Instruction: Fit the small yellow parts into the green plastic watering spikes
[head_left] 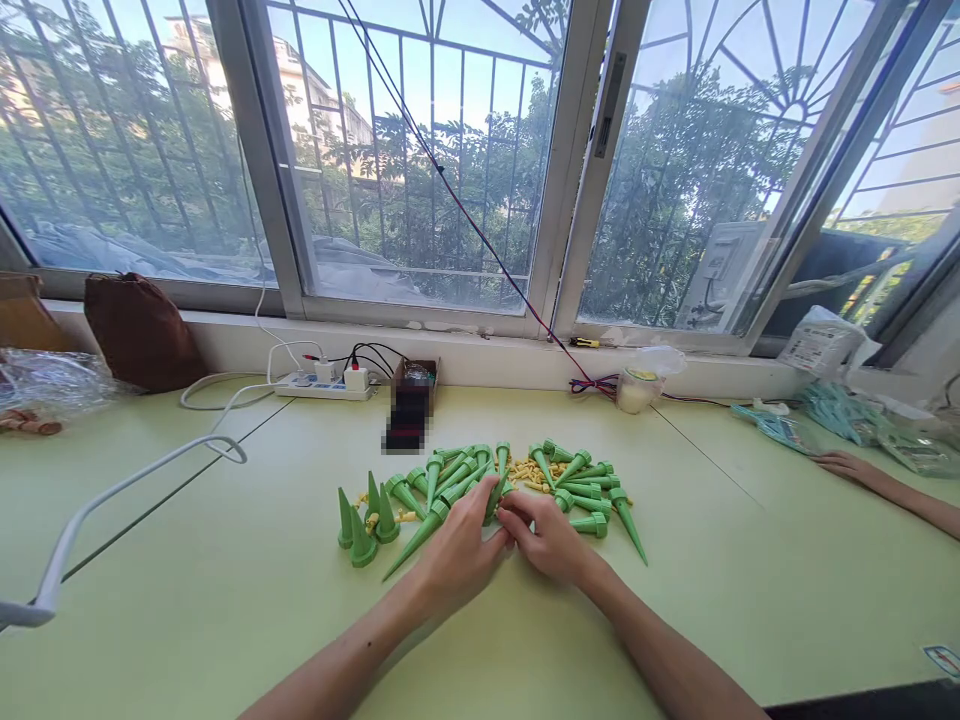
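My left hand (466, 540) is wrapped round a green cone (495, 492), which points up between my hands. My right hand (546, 535) meets it with its fingers pinched at the cone's near end; whatever is in that pinch is too small to name. Around and beyond both hands lies a pile of green cones (592, 490) with ribbed caps. Small yellow pieces (536, 472) are scattered among them. To the left, several green cones (363, 540) stand upright on their bases, with a few yellow pieces beside them.
A power strip (326, 388) and a small box (420, 375) sit along the windowsill. A white curved stand (97, 520) reaches in from the left. At the right, another person's hand (847, 468) rests near blue-green plastic bags (840, 415). A plastic cup (639, 392) stands at the back.
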